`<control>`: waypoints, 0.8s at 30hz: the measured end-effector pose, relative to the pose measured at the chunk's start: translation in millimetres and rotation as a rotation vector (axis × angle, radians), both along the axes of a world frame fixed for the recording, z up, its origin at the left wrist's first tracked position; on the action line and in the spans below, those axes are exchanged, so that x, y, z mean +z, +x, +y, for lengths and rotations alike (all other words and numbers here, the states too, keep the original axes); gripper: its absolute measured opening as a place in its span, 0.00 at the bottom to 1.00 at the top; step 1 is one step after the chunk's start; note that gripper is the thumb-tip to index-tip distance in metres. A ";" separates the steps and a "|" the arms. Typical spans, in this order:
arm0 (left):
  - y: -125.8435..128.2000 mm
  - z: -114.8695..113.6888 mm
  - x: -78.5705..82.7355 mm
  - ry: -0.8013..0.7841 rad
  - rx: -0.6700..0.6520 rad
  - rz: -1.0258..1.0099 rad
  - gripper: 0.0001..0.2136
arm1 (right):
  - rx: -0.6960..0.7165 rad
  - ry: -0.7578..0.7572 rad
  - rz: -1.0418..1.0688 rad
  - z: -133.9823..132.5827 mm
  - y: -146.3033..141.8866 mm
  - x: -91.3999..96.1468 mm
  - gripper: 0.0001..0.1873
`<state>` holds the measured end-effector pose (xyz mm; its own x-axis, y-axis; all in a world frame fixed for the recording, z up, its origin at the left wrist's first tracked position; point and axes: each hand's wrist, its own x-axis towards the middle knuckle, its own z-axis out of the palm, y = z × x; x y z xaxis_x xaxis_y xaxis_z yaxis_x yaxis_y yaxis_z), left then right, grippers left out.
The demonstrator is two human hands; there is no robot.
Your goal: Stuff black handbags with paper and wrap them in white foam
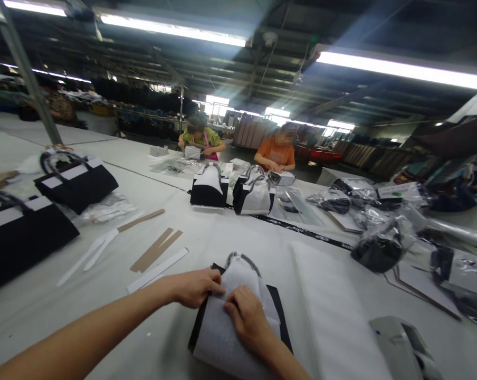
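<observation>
A black handbag stands on the white table in front of me, its grey handle upright and partly wrapped. A white foam sheet covers most of its near side. At the bag's upper left edge, my left hand is closed on the foam sheet, its index finger pointing along the surface. Just to its right, my right hand has its fingers bent together and holds the sheet near the middle. What lies under the fingertips is hidden.
Two wrapped handbags stand ahead, and black bags are at left. Cardboard strips lie near my left arm. On the right are a foam stack, a tape dispenser and plastic-wrapped bags. Two people work across the table.
</observation>
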<state>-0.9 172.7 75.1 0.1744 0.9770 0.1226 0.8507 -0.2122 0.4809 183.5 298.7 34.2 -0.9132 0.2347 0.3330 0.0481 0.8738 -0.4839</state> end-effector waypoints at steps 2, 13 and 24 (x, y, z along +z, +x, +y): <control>-5.5 5.6 2.9 -0.010 -0.041 0.026 0.16 | -0.007 -0.012 -0.002 0.0 1.6 -0.5 0.03; 1.6 8.7 -11.1 0.117 -0.117 0.204 0.14 | -0.008 -0.006 0.034 1.1 3.6 -7.1 0.07; 5.5 15.3 -29.1 0.172 -0.099 0.358 0.06 | 0.009 -0.010 0.110 -1.1 4.7 -8.8 0.07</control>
<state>4.6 188.1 46.0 0.3278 0.9240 0.1967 0.9294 -0.3528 0.1081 188.2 297.6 25.4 -0.8731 0.2310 0.4293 -0.0134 0.8689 -0.4949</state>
